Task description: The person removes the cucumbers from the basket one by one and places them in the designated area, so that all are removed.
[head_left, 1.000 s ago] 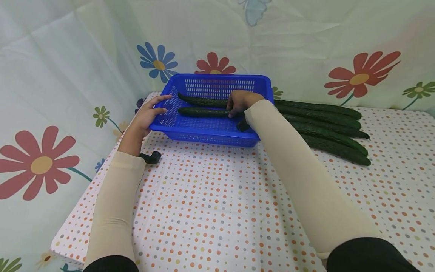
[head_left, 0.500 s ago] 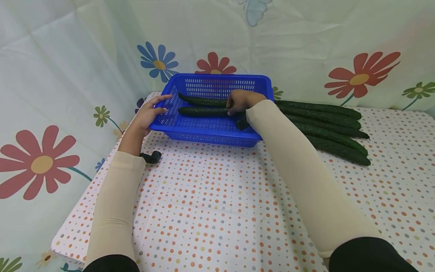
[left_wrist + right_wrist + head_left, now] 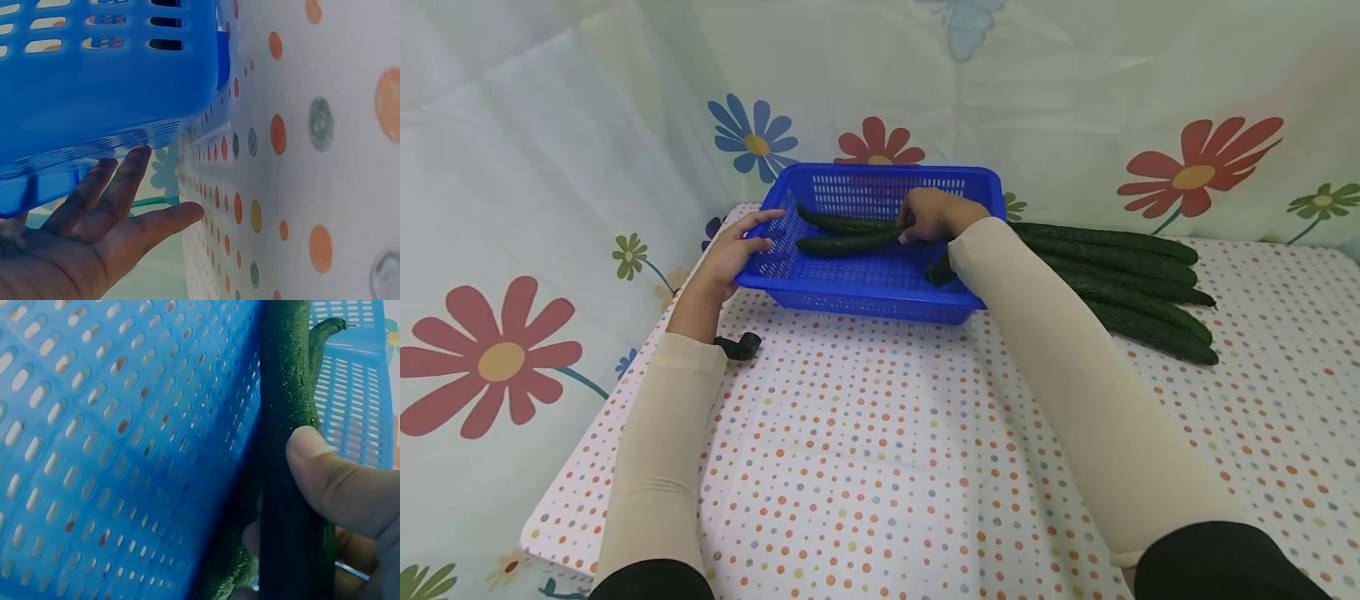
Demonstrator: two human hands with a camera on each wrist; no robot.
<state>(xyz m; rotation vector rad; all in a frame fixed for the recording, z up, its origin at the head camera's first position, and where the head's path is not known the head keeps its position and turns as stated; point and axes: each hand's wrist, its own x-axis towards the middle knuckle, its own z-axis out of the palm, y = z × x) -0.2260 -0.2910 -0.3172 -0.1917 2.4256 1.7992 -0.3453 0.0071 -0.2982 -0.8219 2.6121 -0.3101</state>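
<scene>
A blue plastic basket with slotted walls stands at the back of the table. Inside it lie two long dark green cucumbers. My right hand grips the front cucumber, whose part by the hand is tilted up off the basket floor. In the right wrist view, the thumb presses on one side of this cucumber and fingers come round the other. Behind it lies the second cucumber, partly hidden by my hand. My left hand touches the basket's left end, its fingers and thumb stretched out.
Several more cucumbers lie side by side right of the basket, partly covered by my right sleeve. A white dotted cloth covers the table. A flowered curtain hangs close behind and to the left.
The front cucumber's right part has come up a little in my right hand, so it now slants. My left hand stays at the basket's end. The view has shifted slightly.
</scene>
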